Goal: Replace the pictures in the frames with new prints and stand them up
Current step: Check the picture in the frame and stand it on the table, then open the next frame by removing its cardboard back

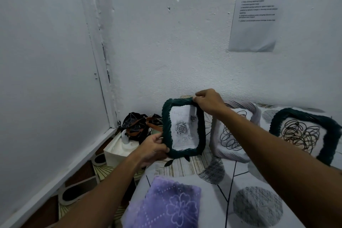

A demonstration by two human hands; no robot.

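Green frame [183, 129], gripped upright by both hands [153, 148] [209, 102], stands on the patterned bedsheet [231, 187] near the white corner wall [166, 52].

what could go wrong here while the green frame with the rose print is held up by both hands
1. The rose frame is held only at its top corner by the right hand and its lower side by the left hand; it might slip.
2. The white frame sits right beside it, and the right forearm crosses in front, so it may get knocked.
3. The bed cover looks soft, so a stood frame may tip.
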